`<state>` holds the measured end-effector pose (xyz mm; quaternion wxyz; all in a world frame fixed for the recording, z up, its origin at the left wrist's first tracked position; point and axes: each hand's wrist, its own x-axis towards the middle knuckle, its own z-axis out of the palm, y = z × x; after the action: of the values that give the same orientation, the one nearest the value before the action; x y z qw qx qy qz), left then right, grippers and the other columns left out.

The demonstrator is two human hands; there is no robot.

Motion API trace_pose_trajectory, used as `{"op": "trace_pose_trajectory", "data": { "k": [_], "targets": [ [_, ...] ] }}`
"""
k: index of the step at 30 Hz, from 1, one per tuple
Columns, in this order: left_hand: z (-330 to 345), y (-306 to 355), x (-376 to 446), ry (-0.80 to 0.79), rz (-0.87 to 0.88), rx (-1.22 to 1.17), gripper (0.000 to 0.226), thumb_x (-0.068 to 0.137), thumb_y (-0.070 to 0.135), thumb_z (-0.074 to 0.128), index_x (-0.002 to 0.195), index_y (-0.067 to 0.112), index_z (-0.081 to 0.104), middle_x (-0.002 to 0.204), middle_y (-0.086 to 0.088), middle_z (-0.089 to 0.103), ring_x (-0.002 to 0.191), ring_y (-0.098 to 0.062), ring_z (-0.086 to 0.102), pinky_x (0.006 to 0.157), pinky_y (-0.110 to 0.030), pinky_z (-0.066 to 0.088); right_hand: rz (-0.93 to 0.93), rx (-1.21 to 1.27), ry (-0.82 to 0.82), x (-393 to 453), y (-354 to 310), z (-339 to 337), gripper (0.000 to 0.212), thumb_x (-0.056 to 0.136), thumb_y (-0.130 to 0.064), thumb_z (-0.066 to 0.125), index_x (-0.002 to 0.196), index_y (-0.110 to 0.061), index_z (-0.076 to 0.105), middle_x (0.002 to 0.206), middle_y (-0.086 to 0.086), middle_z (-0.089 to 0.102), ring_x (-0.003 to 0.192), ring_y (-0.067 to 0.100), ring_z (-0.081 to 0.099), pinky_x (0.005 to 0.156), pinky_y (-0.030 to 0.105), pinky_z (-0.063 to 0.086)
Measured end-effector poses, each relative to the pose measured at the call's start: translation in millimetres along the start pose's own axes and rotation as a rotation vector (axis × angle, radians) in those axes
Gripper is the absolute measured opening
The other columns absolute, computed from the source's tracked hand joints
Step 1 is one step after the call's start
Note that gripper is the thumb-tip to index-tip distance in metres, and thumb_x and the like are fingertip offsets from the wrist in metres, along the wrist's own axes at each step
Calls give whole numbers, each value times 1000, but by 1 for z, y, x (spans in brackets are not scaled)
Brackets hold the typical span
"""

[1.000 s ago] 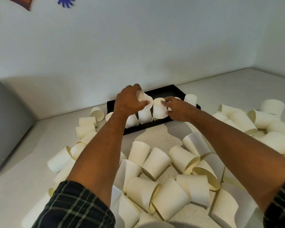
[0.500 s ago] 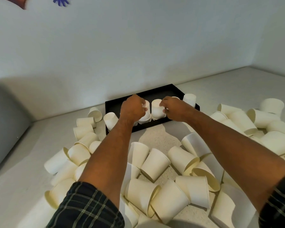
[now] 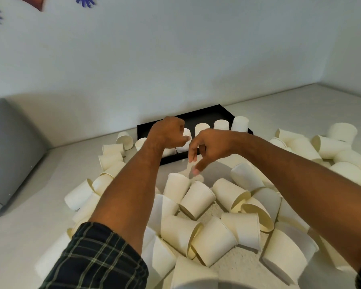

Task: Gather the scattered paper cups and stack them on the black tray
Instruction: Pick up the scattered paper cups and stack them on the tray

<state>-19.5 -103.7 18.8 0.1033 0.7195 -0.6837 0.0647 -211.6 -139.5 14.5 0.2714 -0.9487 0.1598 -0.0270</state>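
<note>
The black tray (image 3: 208, 114) lies by the wall with several white paper cups upside down on it, such as one cup (image 3: 221, 124) in its back row. My left hand (image 3: 167, 132) is over the tray's front edge, its fingers curled on an upside-down cup (image 3: 185, 142) that it partly hides. My right hand (image 3: 214, 146) hovers in front of the tray, fingers hanging down and holding nothing, just above a lying cup (image 3: 176, 187). Many more cups lie scattered on the table in front of me.
Scattered cups form heaps at the left (image 3: 111, 161), in the near middle (image 3: 213, 243) and at the right (image 3: 342, 155). A grey object (image 3: 10, 151) stands at the far left. The wall runs right behind the tray.
My left hand has brought its cup down onto the tray's front edge. My right hand has let go of its cup on the tray and pulled back toward the scattered cups.
</note>
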Motion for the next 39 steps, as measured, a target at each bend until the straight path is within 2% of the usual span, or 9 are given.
{"op": "trace_pose_trajectory", "data": {
  "k": [4, 8, 11, 16, 18, 23, 28, 36, 39],
  "targets": [
    [-20, 2, -10, -264, -76, -5, 41, 73, 50, 72, 64, 12, 62, 61, 1, 61, 58, -17, 55, 51, -26, 40, 4, -119, -183, -1, -21, 11, 48, 64, -52, 87, 106, -32, 72, 102, -17, 65, 87, -1, 57, 69, 10, 41],
    [-32, 8, -27, -630, -243, -30, 35, 75, 46, 73, 75, 11, 74, 59, 2, 72, 61, -15, 71, 56, -24, 50, -16, -284, -282, -5, -35, 23, 55, 61, -56, 87, 111, -40, 70, 112, -20, 57, 93, 1, 50, 78, 23, 38],
    [-30, 12, -39, -791, -338, -17, 36, 75, 44, 79, 86, 10, 72, 59, 4, 72, 58, -11, 71, 48, -20, 48, -42, -453, -309, -8, -38, 33, 60, 63, -58, 84, 118, -41, 67, 130, -18, 51, 104, 2, 42, 86, 27, 33],
    [-16, 20, -50, -948, -385, -13, 45, 59, 46, 92, 88, 23, 66, 67, 2, 75, 79, -15, 73, 77, -32, 54, -70, -659, -263, -8, -36, 39, 69, 67, -61, 79, 130, -40, 59, 131, -15, 57, 113, 12, 49, 94, 34, 45],
    [-8, 22, -52, -959, -367, 21, 50, 60, 45, 92, 99, 21, 69, 72, 1, 76, 85, -18, 73, 92, -39, 54, -88, -755, -204, -9, -32, 40, 70, 69, -59, 78, 132, -39, 57, 129, -11, 59, 111, 14, 50, 94, 35, 46],
    [5, 24, -50, -909, -296, 22, 76, 69, 36, 89, 135, 18, 54, 112, -6, 71, 95, -26, 71, 102, -45, 50, -256, -940, -119, -11, -22, 40, 66, 71, -55, 77, 131, -34, 58, 129, -9, 60, 119, 16, 48, 102, 36, 40],
    [3, 23, -44, -892, -241, -16, 64, 78, 29, 83, 133, 15, 55, 120, -7, 68, 103, -26, 68, 85, -32, 51, -407, -1025, -100, -9, -15, 45, 76, 70, -46, 81, 138, -27, 52, 140, 0, 55, 131, 23, 44, 111, 42, 32],
    [-15, 14, -17, -784, -311, -261, 69, 73, 30, 84, 131, 29, 46, 102, -2, 60, 85, -19, 62, 59, -25, 49, -352, -845, 110, -22, 11, 14, 70, 69, -46, 77, 127, -20, 49, 115, 0, 62, 99, 18, 55, 91, 38, 47],
    [-21, 13, -7, -694, -229, -342, 63, 67, 38, 85, 121, 28, 53, 101, -6, 64, 78, -22, 62, 52, -24, 46, -305, -680, 248, -34, 26, -1, 68, 69, -47, 75, 125, -21, 49, 110, -1, 64, 95, 17, 59, 87, 34, 47]
  ]
}}
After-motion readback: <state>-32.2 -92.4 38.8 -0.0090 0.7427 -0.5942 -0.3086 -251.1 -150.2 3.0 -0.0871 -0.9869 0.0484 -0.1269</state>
